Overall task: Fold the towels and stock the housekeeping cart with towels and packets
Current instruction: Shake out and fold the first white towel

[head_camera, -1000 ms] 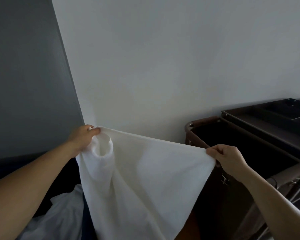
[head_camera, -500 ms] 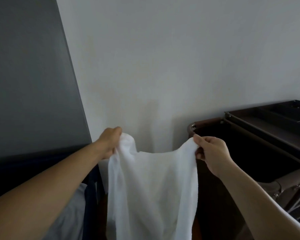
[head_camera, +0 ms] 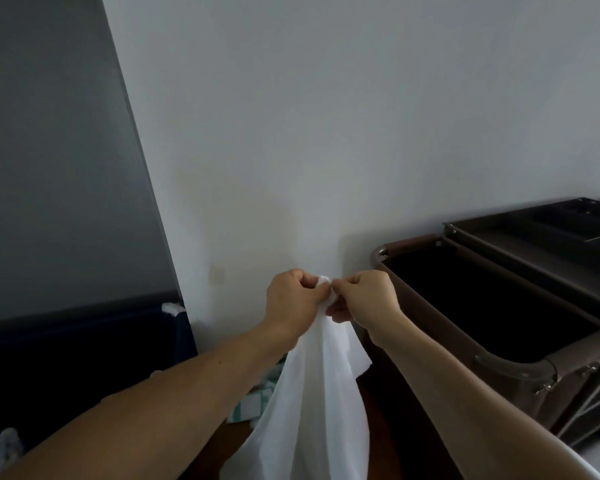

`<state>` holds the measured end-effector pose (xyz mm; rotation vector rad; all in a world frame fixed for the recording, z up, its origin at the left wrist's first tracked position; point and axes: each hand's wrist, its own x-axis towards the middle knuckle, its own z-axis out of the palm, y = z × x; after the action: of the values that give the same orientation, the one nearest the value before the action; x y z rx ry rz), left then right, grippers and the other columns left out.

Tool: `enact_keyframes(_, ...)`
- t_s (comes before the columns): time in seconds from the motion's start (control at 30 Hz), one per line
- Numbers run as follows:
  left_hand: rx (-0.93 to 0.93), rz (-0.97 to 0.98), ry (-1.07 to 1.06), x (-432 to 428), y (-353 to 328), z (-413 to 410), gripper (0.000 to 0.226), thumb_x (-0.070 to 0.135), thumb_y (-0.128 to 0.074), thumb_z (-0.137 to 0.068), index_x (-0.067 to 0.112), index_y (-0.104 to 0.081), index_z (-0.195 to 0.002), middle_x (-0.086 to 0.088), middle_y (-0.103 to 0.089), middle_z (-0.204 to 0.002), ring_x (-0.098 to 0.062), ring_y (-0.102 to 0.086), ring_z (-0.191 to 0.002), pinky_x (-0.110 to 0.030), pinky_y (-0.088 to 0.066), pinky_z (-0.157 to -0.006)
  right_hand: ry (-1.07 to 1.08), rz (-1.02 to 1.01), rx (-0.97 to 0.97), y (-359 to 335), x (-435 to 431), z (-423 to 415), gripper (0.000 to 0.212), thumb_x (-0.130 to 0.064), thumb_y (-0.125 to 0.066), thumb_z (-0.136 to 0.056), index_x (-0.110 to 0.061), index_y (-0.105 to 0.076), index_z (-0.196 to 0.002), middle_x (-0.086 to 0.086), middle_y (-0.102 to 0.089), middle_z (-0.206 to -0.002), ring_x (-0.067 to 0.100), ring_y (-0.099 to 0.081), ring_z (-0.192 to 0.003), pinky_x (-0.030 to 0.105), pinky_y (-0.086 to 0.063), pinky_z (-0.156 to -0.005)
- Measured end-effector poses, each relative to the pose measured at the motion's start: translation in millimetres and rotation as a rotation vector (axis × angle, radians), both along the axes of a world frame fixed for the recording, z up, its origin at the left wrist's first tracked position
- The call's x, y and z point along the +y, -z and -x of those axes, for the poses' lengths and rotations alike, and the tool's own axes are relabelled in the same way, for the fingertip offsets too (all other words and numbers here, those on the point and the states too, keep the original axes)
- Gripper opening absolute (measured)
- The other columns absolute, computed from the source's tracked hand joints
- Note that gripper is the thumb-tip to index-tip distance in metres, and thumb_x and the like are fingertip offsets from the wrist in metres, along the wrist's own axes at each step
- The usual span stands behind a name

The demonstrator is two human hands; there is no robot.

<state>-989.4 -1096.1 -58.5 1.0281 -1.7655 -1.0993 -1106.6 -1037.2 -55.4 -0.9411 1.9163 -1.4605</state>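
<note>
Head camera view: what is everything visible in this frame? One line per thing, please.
white cloth towel: one, white, centre, hanging down from both hands
brown fabric housekeeping cart: one, brown with a dark open bin, right, by the wall
dark compartment tray: one, dark grey-brown, on top of the cart, far right
dark navy bin: one, navy, left
small white cloth: one, white, at the bin's far corner
teal-and-white items: count unclear, low, beside the left forearm
striped white cloth: one, white, bottom-left corner
left hand: one, pinches the towel's top
right hand: one, pinches the towel's top, close beside the left hand
</note>
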Motion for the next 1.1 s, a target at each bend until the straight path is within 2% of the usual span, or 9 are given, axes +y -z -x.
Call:
enact_keyframes(0.1,-0.031,0.040,0.045,3.4,7.3,0.2,0.014,0.027,-0.069,-0.088,0.015,-0.072,-0.081,0.004,-0.072,-0.075,-0.004,-0.066,-0.067,-0.012,-0.048,-0.057,-0.022,0.004,-0.145,-8.6,4.4,-2.8,0.020,-0.001,-0.059,-0.091,0.004,-0.067,-0.074,0.021,-0.071,-0.066,0.034,-0.072,-0.063,0.044,-0.062,-0.070)
enact_keyframes(0.23,-0.140,0.176,0.135,4.1,16.7,-3.7,0.021,0.031,-0.063,-0.093,0.011,-0.071,-0.095,0.002,-0.072,-0.085,-0.010,-0.067,-0.078,-0.018,-0.051,-0.066,-0.020,-0.072,-0.324,-21.7,11.8,-7.0,0.019,0.005,-0.057,-0.091,0.010,-0.067,-0.074,0.023,-0.069,-0.070,0.036,-0.070,-0.071,0.045,-0.060,-0.082)
enact_keyframes(0.33,-0.170,0.191,0.162,-2.6,20.4,-9.2,0.020,0.027,-0.074,-0.083,0.017,-0.062,-0.097,0.007,-0.067,-0.089,-0.006,-0.064,-0.081,-0.012,-0.048,-0.064,-0.103,-0.153,-0.271,-28.6,13.6,-8.4,0.018,0.000,-0.059,-0.092,0.013,-0.071,-0.090,0.028,-0.072,-0.088,0.039,-0.071,-0.086,0.045,-0.058,-0.089)
enact_keyframes(0.5,-0.010,0.062,0.317,-13.7,18.3,-26.0,0.028,0.022,-0.086,-0.075,0.018,-0.065,-0.094,-0.002,-0.073,-0.086,-0.009,-0.069,-0.078,-0.020,-0.055,-0.068,-0.295,-0.025,-0.079,-18.0,18.0,-1.3,0.018,-0.004,-0.058,-0.091,-0.005,-0.073,-0.083,0.006,-0.073,-0.076,0.014,-0.069,-0.065,0.023,-0.056,-0.058)
enact_keyframes(0.63,0.121,-0.048,0.402,-19.7,13.0,-37.3,0.020,0.009,-0.078,-0.081,0.003,-0.069,-0.097,-0.003,-0.076,-0.086,-0.013,-0.071,-0.079,-0.022,-0.056,-0.072,-0.327,0.060,0.075,-11.0,19.5,14.7,0.020,-0.009,-0.058,-0.081,-0.017,-0.076,-0.079,0.007,-0.076,-0.077,0.019,-0.072,-0.069,0.020,-0.048,-0.052)
enact_keyframes(0.8,0.273,-0.007,0.264,-26.4,-33.5,-46.9,0.013,0.009,-0.067,-0.090,0.003,-0.071,-0.101,-0.007,-0.072,-0.090,-0.016,-0.064,-0.084,-0.036,-0.053,-0.084,-0.132,0.142,0.321,16.4,24.8,43.3,0.022,-0.009,-0.062,-0.093,-0.026,-0.073,-0.102,-0.013,-0.072,-0.098,0.000,-0.064,-0.086,0.011,-0.046,-0.068)
enact_keyframes(0.93,0.446,-0.048,0.319,-33.9,-87.5,-51.6,0.010,0.011,-0.060,-0.093,0.005,-0.068,-0.095,-0.009,-0.068,-0.089,-0.025,-0.060,-0.088,-0.043,-0.049,-0.090,-0.288,-0.008,0.601,42.1,29.7,59.2,0.021,-0.023,-0.069,-0.090,-0.038,-0.067,-0.104,-0.021,-0.047,-0.136,0.001,-0.034,-0.129,0.026,-0.030,-0.107)
enact_keyframes(1.03,0.503,0.000,0.357,-40.6,-113.0,-55.4,0.012,0.012,-0.058,-0.095,0.004,-0.067,-0.096,-0.006,-0.070,-0.088,-0.021,-0.064,-0.087,-0.038,-0.053,-0.088,-0.337,-0.052,0.670,53.3,31.3,66.6,0.022,-0.031,-0.070,-0.089,-0.048,-0.063,-0.101,-0.027,-0.029,-0.145,-0.001,-0.012,-0.137,0.032,-0.017,-0.113)
enact_keyframes(1.1,0.537,0.019,0.385,-44.6,-122.0,-58.4,0.012,0.015,-0.060,-0.093,0.006,-0.069,-0.095,-0.005,-0.071,-0.088,-0.019,-0.066,-0.087,-0.035,-0.054,-0.087,-0.373,-0.172,0.751,60.9,30.4,72.8,0.028,-0.038,-0.068,-0.090,-0.048,-0.060,-0.115,-0.023,-0.023,-0.151,0.005,-0.011,-0.141,0.037,-0.018,-0.118)
